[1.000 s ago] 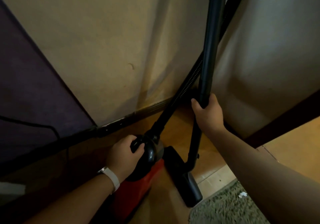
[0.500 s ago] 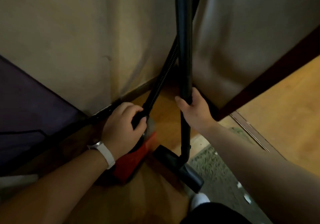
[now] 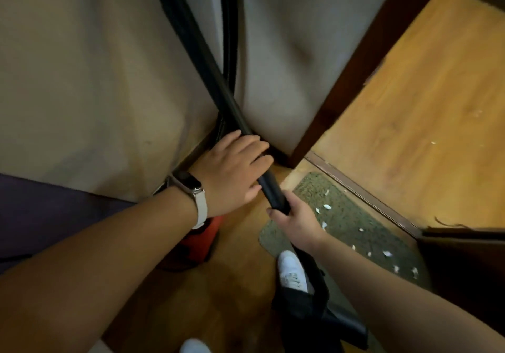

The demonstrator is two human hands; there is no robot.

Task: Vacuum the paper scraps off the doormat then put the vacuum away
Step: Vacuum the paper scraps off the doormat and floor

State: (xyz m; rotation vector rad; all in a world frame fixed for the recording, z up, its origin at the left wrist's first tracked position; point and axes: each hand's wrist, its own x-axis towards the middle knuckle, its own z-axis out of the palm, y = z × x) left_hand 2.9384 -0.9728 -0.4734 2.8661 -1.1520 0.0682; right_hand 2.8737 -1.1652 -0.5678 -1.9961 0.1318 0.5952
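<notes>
Right hand clenched round the wand, left hand seemingly wrapping it just above, tube slanting down toward the feet, and the doormat with its paper scraps lies right, nearer the right hand.

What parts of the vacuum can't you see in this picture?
Head view:
- Red vacuum body: mostly behind the left forearm.
- Black tube: top cut off by the frame edge.
- Floor nozzle: dark, partly behind the right arm.
- Left hand: grip or just resting on the tube, unclear.
</notes>
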